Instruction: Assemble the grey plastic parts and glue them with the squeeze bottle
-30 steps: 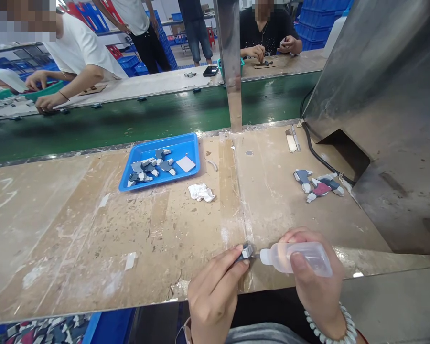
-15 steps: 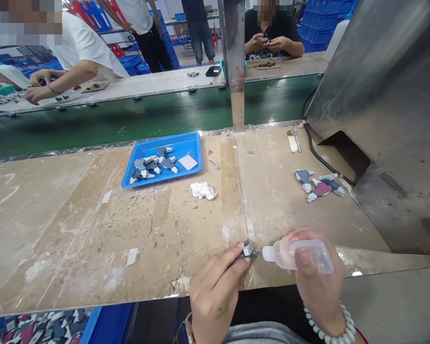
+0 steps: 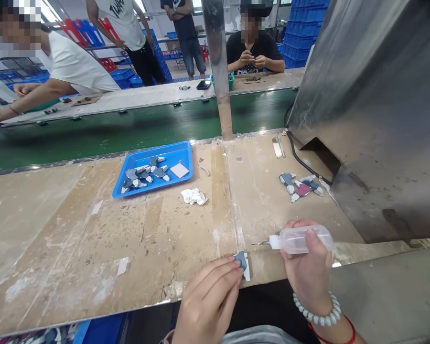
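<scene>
The small grey piece (image 3: 241, 260) has come away from the nozzle it touched half a second ago and now sits lower, at the near edge of the bench (image 3: 75, 229), pinched in the fingertip grip of the left hand (image 3: 209, 301). The right hand (image 3: 310, 272) is clenched around the squeeze bottle (image 3: 301, 239), its tip up and to the right of the piece. Farther off lie a white rag (image 3: 193, 196), a blue tray (image 3: 186, 160) and loose pieces (image 3: 301, 185).

No legible text or labels anywhere.
</scene>
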The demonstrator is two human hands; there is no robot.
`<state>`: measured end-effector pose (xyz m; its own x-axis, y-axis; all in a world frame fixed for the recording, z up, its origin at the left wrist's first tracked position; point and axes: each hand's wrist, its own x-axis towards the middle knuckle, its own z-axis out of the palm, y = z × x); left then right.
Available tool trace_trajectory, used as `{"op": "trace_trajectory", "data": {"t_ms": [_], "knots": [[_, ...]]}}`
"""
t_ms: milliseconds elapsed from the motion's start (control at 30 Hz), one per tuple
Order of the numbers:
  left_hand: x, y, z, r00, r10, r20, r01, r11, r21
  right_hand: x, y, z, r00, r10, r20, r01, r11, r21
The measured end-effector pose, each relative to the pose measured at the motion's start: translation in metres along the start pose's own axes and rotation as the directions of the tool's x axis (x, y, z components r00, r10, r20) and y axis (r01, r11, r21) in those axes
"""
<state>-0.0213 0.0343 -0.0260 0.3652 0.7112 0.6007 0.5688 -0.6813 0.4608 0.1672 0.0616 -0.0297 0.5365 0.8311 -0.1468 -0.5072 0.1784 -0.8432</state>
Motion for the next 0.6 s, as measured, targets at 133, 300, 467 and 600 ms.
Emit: {"op": "trace_trajectory", "data": {"t_ms": [133, 300, 467, 600], "knots": [[0.014, -0.001, -0.007, 0.992, 0.065, 0.105, -0.075, 0.992, 0.097, -0.002, 0.004, -0.004, 0.999, -0.025, 0.027, 0.025, 1.000, -0.013], [0.027, -0.001, -0.011, 0.977, 0.134, 0.166, -0.161, 0.974, 0.162, -0.003, 0.003, -0.006, 0.996, -0.002, 0.086, 0.003, 1.000, -0.004], [0.027, 0.000, -0.007, 0.963, 0.179, 0.202, -0.224, 0.948, 0.226, -0.004, 0.004, -0.006, 0.998, 0.009, 0.068, -0.008, 1.000, -0.015], [0.020, -0.004, 0.001, 0.983, 0.177, 0.048, -0.183, 0.965, 0.191, -0.004, 0.006, -0.007, 0.998, -0.004, 0.060, 0.007, 0.999, -0.048]]}}
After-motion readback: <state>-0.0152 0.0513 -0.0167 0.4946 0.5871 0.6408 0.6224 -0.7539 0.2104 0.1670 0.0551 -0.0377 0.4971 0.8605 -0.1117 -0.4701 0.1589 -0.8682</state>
